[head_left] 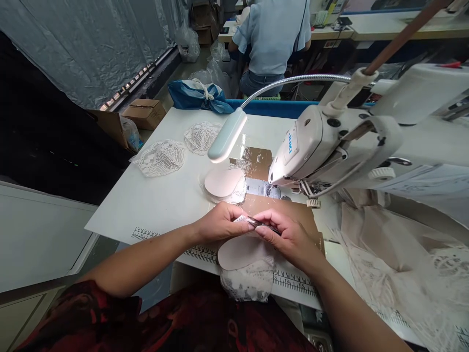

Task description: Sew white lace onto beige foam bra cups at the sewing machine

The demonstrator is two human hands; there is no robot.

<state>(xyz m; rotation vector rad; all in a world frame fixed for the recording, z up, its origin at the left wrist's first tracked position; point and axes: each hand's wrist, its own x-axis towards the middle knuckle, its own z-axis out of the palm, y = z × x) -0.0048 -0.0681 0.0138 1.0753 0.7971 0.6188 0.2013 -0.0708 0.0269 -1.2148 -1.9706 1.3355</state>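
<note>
Just in front of the sewing machine, my left hand (218, 223) pinches a white lace edge (242, 218) between thumb and fingers. My right hand (289, 234) is closed on slim dark thread snips (269, 227), whose tip meets the lace at my left fingertips. Below both hands, a pale pink bra cup (240, 253) with white lace (247, 282) hangs over the table's front edge. Another pale pink cup (223, 182), lying on lace, sits beyond my left hand. My fingers partly cover the snips and the pinched lace.
A white sewing machine (304, 142) stands at right, with a lamp (227, 136) reaching over the white table (120, 205). Lace cups (161, 157) lie at the back left. Beige lace fabric (388, 249) is heaped at right. Ahead, a person (273, 39) sits facing away.
</note>
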